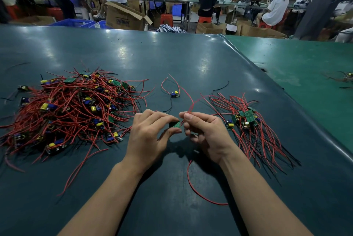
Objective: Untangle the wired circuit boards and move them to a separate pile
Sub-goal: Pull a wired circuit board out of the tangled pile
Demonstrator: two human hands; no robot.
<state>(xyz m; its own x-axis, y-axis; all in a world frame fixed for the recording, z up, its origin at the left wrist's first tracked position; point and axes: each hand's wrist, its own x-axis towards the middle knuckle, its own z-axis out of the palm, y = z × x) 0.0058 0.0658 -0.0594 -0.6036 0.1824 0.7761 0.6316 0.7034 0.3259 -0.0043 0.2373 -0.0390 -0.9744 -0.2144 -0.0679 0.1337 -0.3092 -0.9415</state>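
That worktop (191, 60) has a smooth dark teal rubbery mat with a glossy sheen catching the lights. The wires (80, 102) look like shiny red plastic insulation, and the cardboard box (122, 18) behind is matt brown.

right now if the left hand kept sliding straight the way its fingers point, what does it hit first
Most likely the right hand. The left hand points rightward, pinching a small green circuit board, and the right hand's fingertips sit just beyond that board, pinching its red wires. Depth is hard to judge from one view.

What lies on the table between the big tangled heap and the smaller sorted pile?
In the head view, a lone circuit board with red wires lies between the big heap and the sorted pile.
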